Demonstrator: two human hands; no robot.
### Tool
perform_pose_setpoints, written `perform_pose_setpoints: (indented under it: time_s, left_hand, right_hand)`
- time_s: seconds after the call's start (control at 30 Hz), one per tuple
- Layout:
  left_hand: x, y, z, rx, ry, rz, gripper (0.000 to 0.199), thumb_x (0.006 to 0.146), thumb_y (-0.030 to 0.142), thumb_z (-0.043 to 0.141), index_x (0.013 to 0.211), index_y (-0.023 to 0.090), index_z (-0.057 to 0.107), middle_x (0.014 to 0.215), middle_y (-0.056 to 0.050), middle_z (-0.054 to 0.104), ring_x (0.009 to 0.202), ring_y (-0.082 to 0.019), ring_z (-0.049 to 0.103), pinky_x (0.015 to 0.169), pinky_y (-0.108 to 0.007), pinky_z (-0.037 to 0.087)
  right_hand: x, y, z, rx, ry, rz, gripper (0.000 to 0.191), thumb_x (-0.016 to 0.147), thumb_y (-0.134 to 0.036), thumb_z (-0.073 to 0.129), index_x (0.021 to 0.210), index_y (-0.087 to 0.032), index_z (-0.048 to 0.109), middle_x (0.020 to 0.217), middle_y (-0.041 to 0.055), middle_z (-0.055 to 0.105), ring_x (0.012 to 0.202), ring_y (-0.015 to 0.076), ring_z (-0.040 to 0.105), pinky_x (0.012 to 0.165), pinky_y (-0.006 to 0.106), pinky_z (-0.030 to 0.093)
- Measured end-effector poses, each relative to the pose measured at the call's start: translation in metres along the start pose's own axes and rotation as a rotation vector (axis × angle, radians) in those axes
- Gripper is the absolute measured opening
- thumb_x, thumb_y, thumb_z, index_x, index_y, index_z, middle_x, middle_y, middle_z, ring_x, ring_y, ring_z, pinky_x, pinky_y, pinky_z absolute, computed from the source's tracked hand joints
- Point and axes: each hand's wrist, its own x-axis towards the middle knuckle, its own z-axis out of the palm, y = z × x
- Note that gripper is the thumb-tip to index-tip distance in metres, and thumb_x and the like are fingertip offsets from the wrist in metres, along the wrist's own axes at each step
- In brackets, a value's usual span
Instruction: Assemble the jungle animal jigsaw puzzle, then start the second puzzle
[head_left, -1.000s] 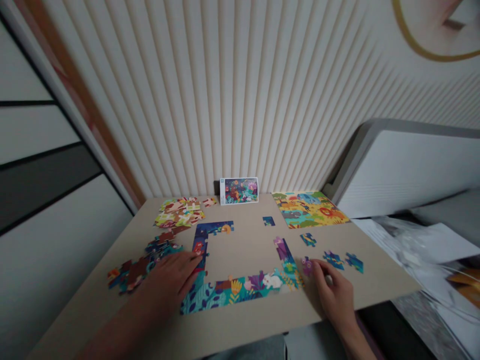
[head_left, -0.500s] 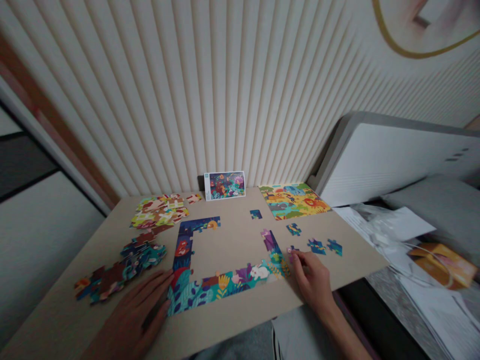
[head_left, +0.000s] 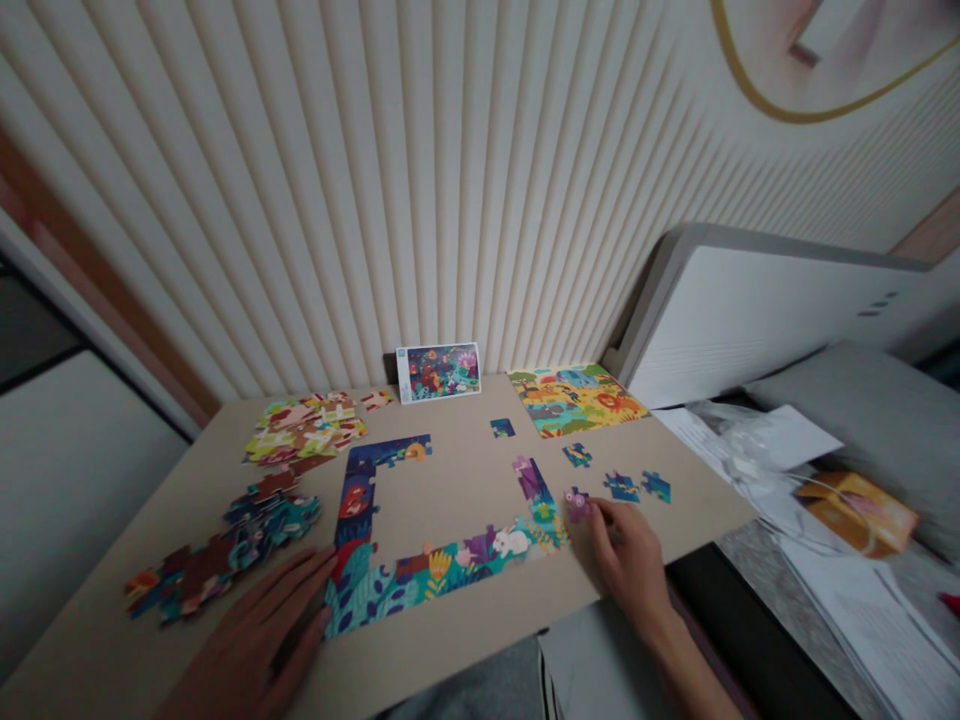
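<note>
Between the thumb and forefinger of my right hand is a purple puzzle piece, held low at the table just right of the joined border. My left hand lies with fingers stretched out, its tips touching the left edge of the partly joined jigsaw puzzle. That border runs along the left, the bottom and part of the right, with a short stretch at the top left. Loose blue pieces lie beyond my right hand. A heap of dark puzzle pieces sits beyond my left hand.
A picture card leans upright against the ribbed wall. At the back right lies a finished yellow animal puzzle; at the back left, a pile of light pieces. A single blue piece lies near the table's back.
The purple piece now shows more clearly in my right hand's fingertips, turned slightly. My left hand stays at the puzzle's left edge. The whole view has shifted a little.
</note>
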Motion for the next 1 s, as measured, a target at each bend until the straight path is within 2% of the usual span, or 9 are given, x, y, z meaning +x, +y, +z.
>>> perform_pose_setpoints:
  time_s: [0.13,0.27,0.47,1.0]
  left_hand:
    - [0.0,0.0,0.0,-0.017,0.019,0.002,0.055,0.097,0.044,0.059,0.149,0.027,0.055,0.154,-0.005,0.055,0.139,-0.029,0.054,0.12,-0.043,0.042]
    - [-0.001,0.001,0.0,0.002,-0.006,-0.003,0.056,0.097,0.044,0.059,0.151,0.028,0.052,0.156,-0.005,0.053,0.141,-0.028,0.052,0.122,-0.044,0.039]
    - [0.0,0.004,-0.003,-0.018,-0.02,-0.022,0.055,0.098,0.041,0.059,0.151,0.029,0.052,0.154,-0.005,0.055,0.141,-0.029,0.052,0.122,-0.046,0.04]
    - [0.0,0.003,-0.005,-0.028,-0.002,-0.01,0.054,0.097,0.043,0.061,0.148,0.027,0.056,0.152,-0.005,0.057,0.139,-0.029,0.054,0.12,-0.044,0.042]
  right_hand:
    - [0.002,0.032,-0.015,-0.094,0.023,0.162,0.041,0.101,-0.051,0.05,0.105,-0.018,0.075,0.098,0.0121,0.076,0.084,0.0252,0.068,0.078,0.037,0.052]
    - [0.0,0.05,-0.018,-0.123,-0.006,0.187,0.045,0.1,-0.054,0.049,0.102,-0.018,0.076,0.099,0.013,0.077,0.088,0.0273,0.068,0.079,0.038,0.051]
    - [-0.006,0.049,-0.01,-0.154,0.029,0.183,0.042,0.1,-0.052,0.051,0.099,-0.018,0.076,0.094,0.0116,0.077,0.085,0.0272,0.068,0.078,0.038,0.05]
    - [-0.01,0.052,-0.009,-0.16,0.033,0.184,0.039,0.099,-0.05,0.052,0.1,-0.019,0.076,0.096,0.0103,0.077,0.087,0.0273,0.068,0.08,0.038,0.049]
